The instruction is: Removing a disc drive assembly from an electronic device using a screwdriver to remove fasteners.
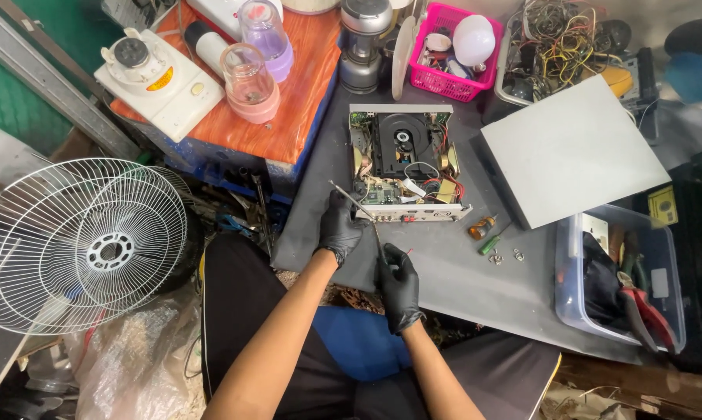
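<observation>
Two gloved hands hold tweezers (356, 204) before disc player (404, 162), screwdrivers (487, 233) beside

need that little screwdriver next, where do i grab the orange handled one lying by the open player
Take the orange-handled screwdriver by its stubby orange handle, coming straight down from above. It lies flat on the grey mat, so only its top and sides are open. The green screwdriver lies close beside it toward you, so pinch across the handle with fingertips. The right hand is nearer.
</observation>
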